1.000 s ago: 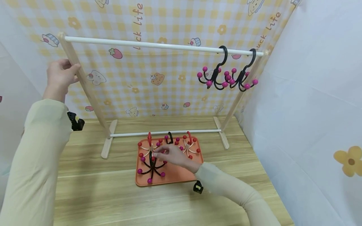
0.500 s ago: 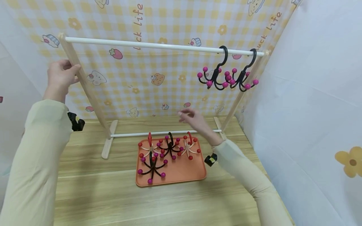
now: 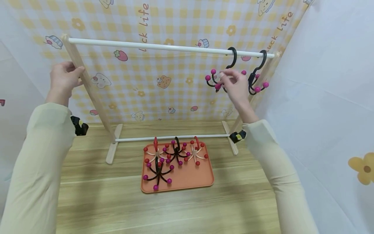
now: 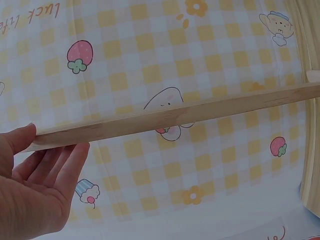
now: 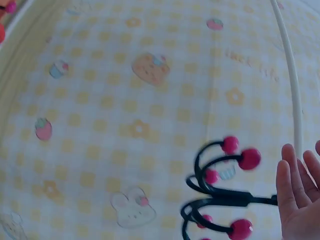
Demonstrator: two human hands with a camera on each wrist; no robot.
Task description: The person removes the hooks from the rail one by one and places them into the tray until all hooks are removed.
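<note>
My left hand (image 3: 65,78) holds the left wooden post (image 4: 150,119) of a rack, thumb on one side and fingers on the other. A white rod (image 3: 163,47) tops the rack. Two black hook hangers with pink-balled arms hang near its right end. My right hand (image 3: 235,86) is raised in front of the inner hanger (image 5: 227,199), covering part of it in the head view. In the right wrist view the fingers (image 5: 286,190) look straight and lie by the stem; whether they touch it I cannot tell. Just to the right hangs the outer hanger (image 3: 252,79).
An orange tray (image 3: 193,182) on the wooden table (image 3: 117,201) holds several more hangers, black with pink balls (image 3: 159,172) and white with red hooks (image 3: 195,152). A lower white bar (image 3: 137,139) runs behind the tray. A checked cloth (image 3: 175,97) covers the back.
My right hand has risen from over the tray, moving up and right to the inner hanging hanger. The left hand stays on the post. The hangers appear to hang unchanged.
</note>
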